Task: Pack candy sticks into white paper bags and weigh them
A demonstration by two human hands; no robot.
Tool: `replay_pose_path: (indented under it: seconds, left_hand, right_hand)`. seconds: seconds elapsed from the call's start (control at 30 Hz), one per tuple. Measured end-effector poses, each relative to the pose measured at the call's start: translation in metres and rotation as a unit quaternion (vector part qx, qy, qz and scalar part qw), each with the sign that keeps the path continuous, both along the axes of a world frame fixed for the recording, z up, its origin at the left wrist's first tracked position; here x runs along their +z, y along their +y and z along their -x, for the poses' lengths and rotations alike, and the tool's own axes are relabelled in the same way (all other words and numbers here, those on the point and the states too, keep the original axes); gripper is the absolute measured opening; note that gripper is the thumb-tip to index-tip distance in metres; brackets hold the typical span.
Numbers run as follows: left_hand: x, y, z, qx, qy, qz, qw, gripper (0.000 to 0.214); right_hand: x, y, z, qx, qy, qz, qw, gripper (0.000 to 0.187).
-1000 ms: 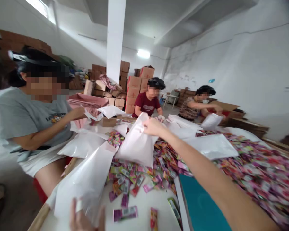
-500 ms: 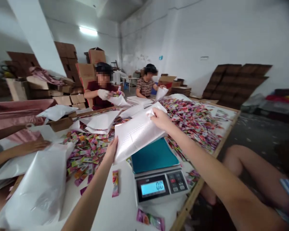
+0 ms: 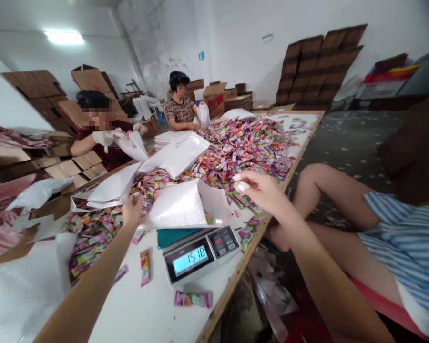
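Note:
A white padded mailer bag [image 3: 177,205] lies tilted on the digital scale [image 3: 200,259], its mouth facing right and a few colourful sachets showing inside. The scale's lit display reads about 151.8. My left hand [image 3: 133,209] is just left of the bag, over the sachet pile, with its fingers loosely bent and nothing visible in them. Right of the bag hovers my right hand [image 3: 260,190], with white coverings on its fingertips. Its thumb and fingers are a little apart and hold nothing. Two single sachets [image 3: 145,267] lie on the white tabletop near the scale.
A large heap of sachets [image 3: 243,145] spreads across the table, with stacked white mailers [image 3: 186,152] beside it. Two co-workers handle bags across the table. Another person's bare knee [image 3: 318,181] is close to the table's wooden edge [image 3: 232,290] at right. A full white bag [image 3: 28,290] stands at lower left.
The mailer has left my hands and now rests on the scale, whose display went from 0.0 to about 151.8. My hands have moved apart, and the view has turned right.

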State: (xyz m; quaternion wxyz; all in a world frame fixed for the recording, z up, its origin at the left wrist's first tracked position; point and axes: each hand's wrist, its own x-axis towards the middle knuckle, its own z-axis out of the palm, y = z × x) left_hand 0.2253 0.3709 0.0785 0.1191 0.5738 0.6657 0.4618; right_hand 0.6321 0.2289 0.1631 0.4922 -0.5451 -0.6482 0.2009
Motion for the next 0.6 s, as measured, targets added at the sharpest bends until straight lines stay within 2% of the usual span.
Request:
replay_pose_path:
  seconds: [0.1,0.23,0.4,0.6]
  left_hand:
    - [0.006,-0.015,0.004,0.033,0.017,-0.019,0.999,0.026]
    - [0.014,-0.032,0.003,0.033,0.018,-0.038,0.999,0.027]
    - [0.020,-0.043,-0.002,-0.002,-0.026,-0.092,0.995,0.031]
    - [0.027,-0.053,-0.009,-0.030,-0.036,-0.106,0.993,0.033]
  right_hand:
    - [-0.029,-0.012,-0.031,0.018,0.062,0.038,0.997,0.024]
    - [-0.055,-0.019,-0.044,0.018,0.089,0.069,0.994,0.021]
    - [-0.063,-0.011,-0.040,0.052,0.086,0.101,0.990,0.021]
    - [-0.061,0.002,-0.019,0.088,0.064,0.092,0.990,0.022]
